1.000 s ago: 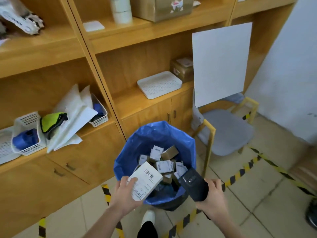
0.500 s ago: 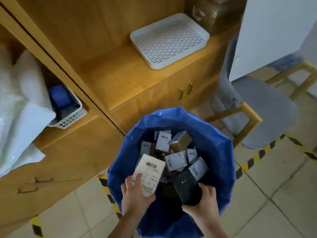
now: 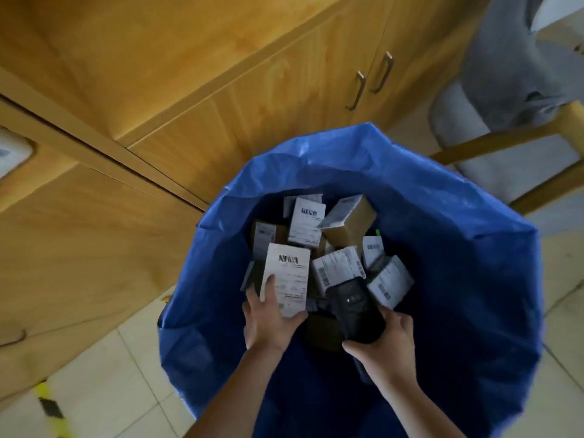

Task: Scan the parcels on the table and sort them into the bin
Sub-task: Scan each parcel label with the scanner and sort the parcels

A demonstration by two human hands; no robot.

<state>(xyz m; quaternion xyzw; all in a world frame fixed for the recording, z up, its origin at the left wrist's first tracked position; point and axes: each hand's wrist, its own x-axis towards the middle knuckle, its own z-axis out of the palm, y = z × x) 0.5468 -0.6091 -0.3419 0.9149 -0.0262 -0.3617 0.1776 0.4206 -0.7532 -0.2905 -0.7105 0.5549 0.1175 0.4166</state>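
A bin lined with a blue bag [image 3: 458, 248] fills the lower middle of the head view, with several small labelled parcels [image 3: 344, 222] piled inside. My left hand [image 3: 271, 320] grips a white-labelled parcel [image 3: 289, 276], label and barcode facing up, held low inside the bin's mouth just above the pile. My right hand [image 3: 385, 339] holds a black handheld scanner [image 3: 355, 311] beside it, also over the bin's opening.
Wooden cabinets [image 3: 221, 90] with two metal door handles stand right behind the bin. A wooden chair with a grey cushion [image 3: 493, 99] is at the upper right. Pale floor tiles with a bit of yellow-black tape [image 3: 47, 403] lie at the lower left.
The view has dropped and closed in on the bin. Both hands have moved forward and down, so the parcel and the scanner now sit inside the bin's mouth.
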